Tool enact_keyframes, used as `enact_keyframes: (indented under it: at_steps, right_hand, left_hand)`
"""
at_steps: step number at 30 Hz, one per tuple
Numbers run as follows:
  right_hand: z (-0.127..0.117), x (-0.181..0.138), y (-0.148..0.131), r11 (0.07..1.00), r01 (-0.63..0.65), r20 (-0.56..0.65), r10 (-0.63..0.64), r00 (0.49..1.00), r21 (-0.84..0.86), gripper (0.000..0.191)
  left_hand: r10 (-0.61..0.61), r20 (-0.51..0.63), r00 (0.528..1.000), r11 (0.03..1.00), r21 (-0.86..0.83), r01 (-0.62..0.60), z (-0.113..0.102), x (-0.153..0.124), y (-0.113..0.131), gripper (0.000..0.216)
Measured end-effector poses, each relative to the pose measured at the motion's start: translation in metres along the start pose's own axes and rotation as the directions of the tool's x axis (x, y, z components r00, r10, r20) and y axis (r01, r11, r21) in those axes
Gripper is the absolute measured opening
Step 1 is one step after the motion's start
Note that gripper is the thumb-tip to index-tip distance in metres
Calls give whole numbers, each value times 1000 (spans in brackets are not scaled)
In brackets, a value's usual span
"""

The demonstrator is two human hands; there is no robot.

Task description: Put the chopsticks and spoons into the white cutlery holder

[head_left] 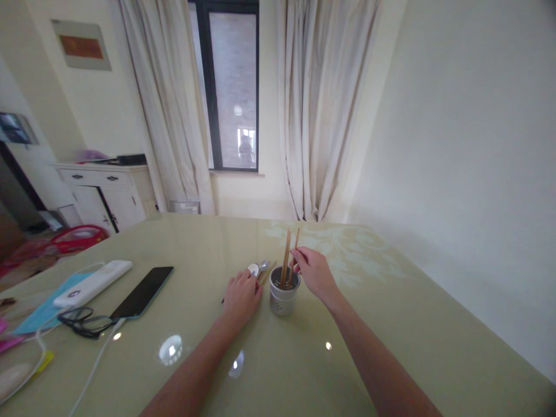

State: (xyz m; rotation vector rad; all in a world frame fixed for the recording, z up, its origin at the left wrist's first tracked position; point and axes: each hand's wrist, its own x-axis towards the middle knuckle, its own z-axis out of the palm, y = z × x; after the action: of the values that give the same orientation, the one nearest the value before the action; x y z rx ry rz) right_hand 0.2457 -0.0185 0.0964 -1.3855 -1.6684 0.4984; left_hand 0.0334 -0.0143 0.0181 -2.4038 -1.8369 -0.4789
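Right hand pinching one chopstick at the cup

Clock positions taken from the cup, 12 pointing away from the person.

Metal cup (282, 300) is standing upright on the table (208, 249), perforated insert showing inside. Several chopsticks (285, 249) are leaning in it, tips up.

Right hand (313, 270), at 2, is closing thumb and fingers on a single chopstick (297, 237), lower end inside the cup.

Left hand (241, 294), at 9, is lying palm-down over a small pile of utensils (253, 269); can't tell if it's gripping any. Utensil ends are poking out toward 10.

Farther out at 9, a phone (145, 291) and a white power bank (93, 284) are lying flat; glasses (87, 322) are sitting just beside the phone.

Window (233, 87) is showing at 11.
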Motion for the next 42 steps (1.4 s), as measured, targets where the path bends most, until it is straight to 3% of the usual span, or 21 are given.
enact_keyframes:
  at_steps: [6,11,16,21,24,29,32,35,39,42]
  right_hand:
    - [-2,0,-2,999,-2,3,3,1000,-51,33]
    - [-5,0,-3,992,9,-42,-14,999,-125,34]
    - [-9,0,-4,997,-3,-99,-5,995,-79,30]
    - [-15,0,-12,999,53,-184,-51,982,7,32]
    - [-19,-2,-23,988,103,-197,-78,977,117,36]
    - [-30,-3,-42,895,163,-168,-101,981,416,40]
    - [-42,-5,-50,857,193,-234,-88,968,478,38]
    - [-57,-6,-54,856,238,-357,-68,932,459,36]
    - [-70,-5,-49,892,259,-429,-83,899,370,33]
    - [-66,-2,-41,923,216,-366,-90,926,319,36]
  left_hand:
    - [-59,-93,994,992,-114,48,-2,3,1,24]
    - [-201,-85,976,917,-366,157,-3,9,-5,31]
    - [-338,-83,937,742,-636,211,-8,14,-11,44]
    - [-444,-27,895,433,-881,188,-26,17,-6,48]
    - [-376,-148,915,379,-925,6,-46,16,6,41]
    - [-65,-248,967,347,-914,-211,-81,17,41,32]
    - [67,-262,963,388,-882,-267,-96,27,51,31]
    - [118,-212,970,540,-806,-242,-100,43,42,34]
    - [124,-11,992,869,-482,-114,-86,58,13,20]
    - [75,197,977,981,-188,-37,-67,57,0,12]
